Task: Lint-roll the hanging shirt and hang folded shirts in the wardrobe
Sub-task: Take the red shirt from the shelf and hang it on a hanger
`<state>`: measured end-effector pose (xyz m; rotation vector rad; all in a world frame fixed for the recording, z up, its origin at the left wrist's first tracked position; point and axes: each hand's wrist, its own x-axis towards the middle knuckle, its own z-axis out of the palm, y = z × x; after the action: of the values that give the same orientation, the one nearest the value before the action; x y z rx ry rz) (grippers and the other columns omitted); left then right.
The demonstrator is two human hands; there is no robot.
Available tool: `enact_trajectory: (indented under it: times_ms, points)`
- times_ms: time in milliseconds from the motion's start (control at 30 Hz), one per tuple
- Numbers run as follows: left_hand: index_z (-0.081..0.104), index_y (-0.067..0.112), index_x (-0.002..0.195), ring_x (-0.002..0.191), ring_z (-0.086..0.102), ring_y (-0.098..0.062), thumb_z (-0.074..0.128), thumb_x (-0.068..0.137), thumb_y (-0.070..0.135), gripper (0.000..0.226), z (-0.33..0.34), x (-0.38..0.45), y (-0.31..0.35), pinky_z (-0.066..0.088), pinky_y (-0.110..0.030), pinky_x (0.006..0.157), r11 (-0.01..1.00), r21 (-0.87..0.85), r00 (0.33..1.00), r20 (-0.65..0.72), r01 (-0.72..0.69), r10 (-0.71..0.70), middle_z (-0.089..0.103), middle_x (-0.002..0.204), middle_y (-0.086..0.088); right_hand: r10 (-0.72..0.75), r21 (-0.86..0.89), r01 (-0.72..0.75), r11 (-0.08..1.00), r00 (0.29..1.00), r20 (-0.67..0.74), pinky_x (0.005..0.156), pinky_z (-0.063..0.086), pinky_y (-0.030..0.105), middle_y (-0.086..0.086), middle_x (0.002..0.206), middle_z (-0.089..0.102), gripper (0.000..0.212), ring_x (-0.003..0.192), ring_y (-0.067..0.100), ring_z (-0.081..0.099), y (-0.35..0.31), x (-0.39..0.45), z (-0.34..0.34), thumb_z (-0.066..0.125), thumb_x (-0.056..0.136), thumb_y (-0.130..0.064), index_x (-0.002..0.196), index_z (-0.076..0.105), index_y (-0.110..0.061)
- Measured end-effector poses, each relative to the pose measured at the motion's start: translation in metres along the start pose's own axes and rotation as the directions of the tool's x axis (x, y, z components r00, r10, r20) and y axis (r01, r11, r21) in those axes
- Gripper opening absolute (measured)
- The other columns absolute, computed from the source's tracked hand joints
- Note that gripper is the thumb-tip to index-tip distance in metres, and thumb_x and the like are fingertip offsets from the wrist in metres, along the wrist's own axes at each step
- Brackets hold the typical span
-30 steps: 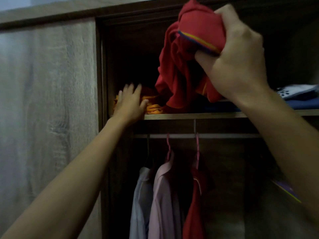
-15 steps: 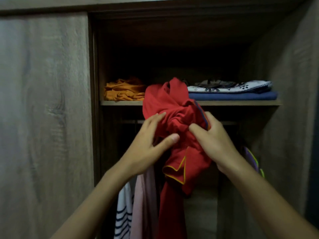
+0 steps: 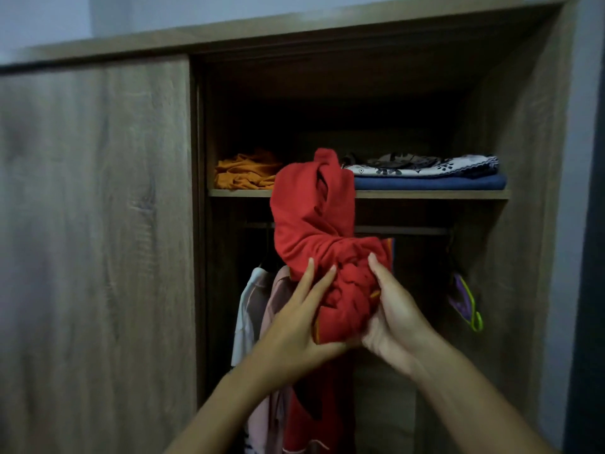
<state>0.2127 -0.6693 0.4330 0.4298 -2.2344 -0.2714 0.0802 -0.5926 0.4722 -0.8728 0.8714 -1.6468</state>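
Holding red shirt (image 3: 314,231), bunched, before open wardrobe (image 3: 530,132) centre: left hand (image 3: 301,326) grips at 8 o'clock, right hand (image 3: 393,309) at 4 o'clock; orange garment (image 3: 244,173) on shelf (image 3: 432,194) at 10 o'clock

Bunched shirt (image 3: 314,231): red, with an orange-yellow trim edge
Folded garment (image 3: 245,173): mustard orange
Patterned cloth (image 3: 422,167): white with dark floral print
Folded cloth (image 3: 429,183): plain blue
Hanging shirts (image 3: 262,309): white, pale pink, and red
Hanger (image 3: 471,306): purple and yellow-green
Wardrobe (image 3: 98,224): grey-brown wood grain
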Motion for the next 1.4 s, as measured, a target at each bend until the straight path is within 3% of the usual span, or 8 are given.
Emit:
enact_trajectory:
  times_ms: [100, 267, 767, 867, 1000, 1133, 1267, 1400]
  points:
    - [0.057, 0.03, 0.122, 0.109, 0.057, 0.0, 0.051, 0.079, 0.032, 0.044, -0.018, -0.002, -0.004, 0.044, -0.023, 0.097, 0.995, -0.097, 0.993, -0.119, -0.018, 0.006, 0.062, 0.118, 0.018, 0.027, -0.286, -0.039, 0.957, 0.999, -0.046, 0.069, 0.059, 0.05, 0.018, 0.104, 0.073, 0.045, 0.086, 0.036, 0.072, -0.01, -0.007, -0.012, 0.047, 0.092, -0.052, 0.115, 0.064, -0.016]
    - [0.06, 0.007, 0.087, 0.076, 0.051, -0.009, 0.054, 0.085, 0.022, 0.016, -0.057, 0.01, 0.013, 0.042, -0.027, 0.073, 0.924, -0.369, 0.99, -0.133, -0.101, 0.055, 0.057, 0.079, 0.0, -0.212, -0.605, 0.155, 0.781, 0.977, -0.023, 0.076, 0.06, 0.046, 0.007, 0.094, 0.076, 0.036, 0.089, 0.021, 0.07, -0.028, -0.018, -0.014, 0.058, 0.089, -0.043, 0.102, 0.073, -0.014]
    - [0.054, 0.015, 0.116, 0.095, 0.06, -0.023, 0.06, 0.09, 0.034, 0.033, -0.059, 0.048, -0.046, 0.049, -0.036, 0.084, 0.935, -0.106, 0.939, -0.029, 0.338, -0.343, 0.06, 0.11, -0.009, -0.096, -0.118, 0.065, 0.991, 0.955, -0.281, 0.044, 0.052, 0.02, -0.003, 0.064, 0.072, 0.008, 0.054, 0.004, 0.067, -0.006, 0.036, -0.005, 0.067, 0.086, -0.016, 0.091, 0.072, -0.013]
    - [0.049, 0.022, 0.129, 0.12, 0.046, -0.023, 0.036, 0.087, 0.063, 0.06, -0.044, 0.031, -0.03, 0.039, -0.04, 0.101, 0.92, 0.352, 0.962, -0.261, 0.169, -0.077, 0.05, 0.127, -0.004, -0.077, -0.013, 0.076, 0.997, 0.951, -0.299, 0.044, 0.055, 0.025, 0.004, 0.065, 0.073, 0.011, 0.054, 0.01, 0.069, -0.008, 0.039, 0.001, 0.071, 0.083, -0.011, 0.092, 0.07, -0.006]
    - [0.041, 0.021, 0.133, 0.116, 0.052, -0.019, 0.04, 0.08, 0.068, 0.07, -0.015, 0.014, -0.02, 0.04, -0.038, 0.098, 0.959, 0.282, 1.0, -0.004, -0.017, 0.019, 0.056, 0.125, 0.0, -0.104, 0.05, 0.126, 0.991, 0.943, -0.317, 0.043, 0.056, 0.028, 0.007, 0.062, 0.071, 0.003, 0.052, 0.012, 0.069, -0.009, 0.041, 0.014, 0.068, 0.084, -0.002, 0.083, 0.065, -0.003]
    - [0.054, 0.01, 0.121, 0.102, 0.064, -0.025, 0.05, 0.089, 0.007, 0.032, -0.032, 0.032, -0.045, 0.042, -0.028, 0.082, 0.995, 0.089, 0.998, 0.031, -0.05, 0.047, 0.068, 0.109, -0.008, -0.182, -0.198, 0.122, 0.973, 0.928, -0.325, 0.05, 0.058, 0.029, 0.007, 0.078, 0.065, 0.009, 0.071, 0.015, 0.066, -0.008, 0.039, 0.009, 0.072, 0.083, -0.012, 0.088, 0.066, -0.006]
    - [0.063, 0.018, 0.112, 0.104, 0.063, -0.015, 0.044, 0.094, 0.005, 0.029, -0.05, 0.052, -0.049, 0.046, -0.03, 0.091, 0.999, 0.028, 0.999, 0.02, -0.026, 0.025, 0.07, 0.109, -0.001, -0.491, -0.792, 0.097, 0.602, 0.827, -0.272, 0.063, 0.05, 0.03, -0.005, 0.07, 0.072, 0.026, 0.074, 0.017, 0.068, -0.012, 0.043, -0.011, 0.073, 0.068, -0.05, 0.077, 0.077, -0.026]
    - [0.058, 0.019, 0.109, 0.098, 0.061, -0.017, 0.041, 0.096, 0.008, 0.023, -0.055, 0.068, -0.044, 0.041, -0.025, 0.078, 1.0, 0.022, 0.999, 0.032, 0.004, -0.005, 0.067, 0.105, -0.002, -0.413, -0.696, 0.261, 0.669, 0.909, -0.055, 0.07, 0.05, 0.029, -0.002, 0.073, 0.073, 0.029, 0.07, 0.013, 0.067, -0.019, 0.042, -0.003, 0.073, 0.076, -0.047, 0.078, 0.076, -0.019]
